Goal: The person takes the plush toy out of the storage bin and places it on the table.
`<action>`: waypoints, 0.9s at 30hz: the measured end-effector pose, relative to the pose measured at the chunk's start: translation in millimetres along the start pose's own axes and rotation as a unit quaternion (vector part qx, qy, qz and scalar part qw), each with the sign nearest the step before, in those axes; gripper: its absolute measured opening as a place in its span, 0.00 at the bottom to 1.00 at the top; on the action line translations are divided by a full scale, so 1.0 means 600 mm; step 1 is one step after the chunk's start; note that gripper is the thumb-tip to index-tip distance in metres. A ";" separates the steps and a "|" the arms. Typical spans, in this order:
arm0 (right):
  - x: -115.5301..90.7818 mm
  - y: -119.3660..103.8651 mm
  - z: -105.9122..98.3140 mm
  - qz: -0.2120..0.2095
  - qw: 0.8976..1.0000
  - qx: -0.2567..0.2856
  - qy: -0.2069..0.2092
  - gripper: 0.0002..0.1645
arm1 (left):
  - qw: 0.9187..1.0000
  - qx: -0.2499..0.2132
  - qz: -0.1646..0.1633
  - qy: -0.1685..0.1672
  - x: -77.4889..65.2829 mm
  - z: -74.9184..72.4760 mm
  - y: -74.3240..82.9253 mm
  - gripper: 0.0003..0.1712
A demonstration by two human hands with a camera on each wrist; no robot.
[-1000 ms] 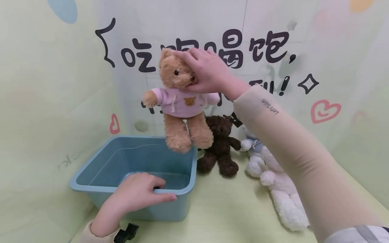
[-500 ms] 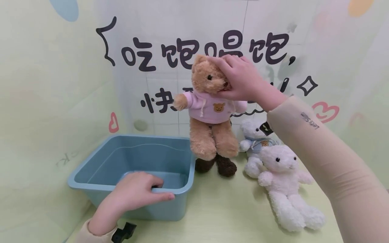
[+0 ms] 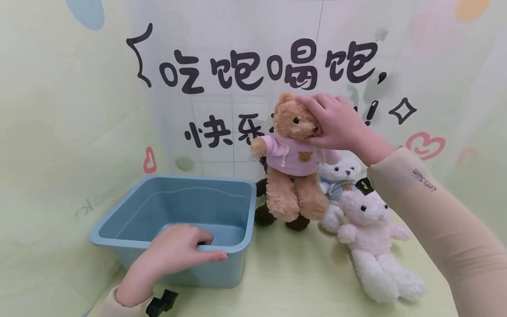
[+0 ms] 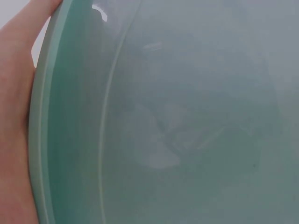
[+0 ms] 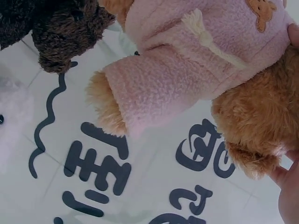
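Note:
My right hand [image 3: 343,122] grips a light brown teddy bear [image 3: 289,152] by the side of its head. The bear hangs upright in a pink hoodie with a small bear patch. The right wrist view shows its pink sleeve [image 5: 159,93] and part of the hand at the right edge. My left hand [image 3: 178,250] holds the near rim of a blue plastic bin [image 3: 227,273], fingers over the inside and thumb outside. Behind the held bear sits a dark brown teddy bear [image 3: 264,215], mostly hidden.
To the right, a white teddy bear in a blue hoodie [image 3: 336,169] sits at the back. A pale pink-white teddy bear [image 3: 372,242] leans in front of it. A printed backdrop [image 3: 229,26] rises behind the light green table [image 3: 289,277].
My right hand has carried the light brown bear rightward and down, from above the bin's right side to in front of the dark brown bear. My left hand stays on the bin rim.

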State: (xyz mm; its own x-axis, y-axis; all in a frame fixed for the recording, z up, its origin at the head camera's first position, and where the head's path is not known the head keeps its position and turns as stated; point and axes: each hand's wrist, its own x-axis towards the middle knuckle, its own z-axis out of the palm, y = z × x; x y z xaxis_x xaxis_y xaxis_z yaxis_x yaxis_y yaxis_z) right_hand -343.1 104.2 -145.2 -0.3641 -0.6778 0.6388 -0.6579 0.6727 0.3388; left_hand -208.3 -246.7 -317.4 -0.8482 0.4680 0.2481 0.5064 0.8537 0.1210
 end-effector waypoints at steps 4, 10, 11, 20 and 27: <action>-0.020 0.002 0.009 0.015 1.000 0.014 -0.006 0.52 | 1.000 -0.008 0.001 0.001 0.001 0.000 0.000 0.32; -0.045 -0.002 0.028 -0.003 1.000 -0.001 -0.021 0.54 | 1.000 -0.016 0.002 -0.005 -0.002 -0.001 0.000 0.32; -0.049 -0.004 0.032 -0.007 1.000 -0.004 -0.022 0.54 | 1.000 -0.017 0.002 -0.006 -0.002 -0.001 0.000 0.32; -0.082 -0.017 0.063 -0.026 0.999 0.005 -0.038 0.54 | 1.000 -0.010 0.006 0.003 -0.002 -0.002 -0.003 0.32; -0.109 -0.028 0.087 -0.030 0.997 0.010 -0.072 0.54 | 1.000 -0.015 0.006 0.000 -0.001 -0.001 0.000 0.32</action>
State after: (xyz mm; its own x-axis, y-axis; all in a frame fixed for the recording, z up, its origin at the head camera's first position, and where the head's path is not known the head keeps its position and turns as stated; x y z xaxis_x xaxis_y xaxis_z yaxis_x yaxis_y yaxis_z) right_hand -342.7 121.8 -229.0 -0.4138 -0.7526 0.5122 -0.6934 0.6251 0.3583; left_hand -207.8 -246.8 -316.7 -0.8416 0.4784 0.2507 0.5215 0.8406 0.1463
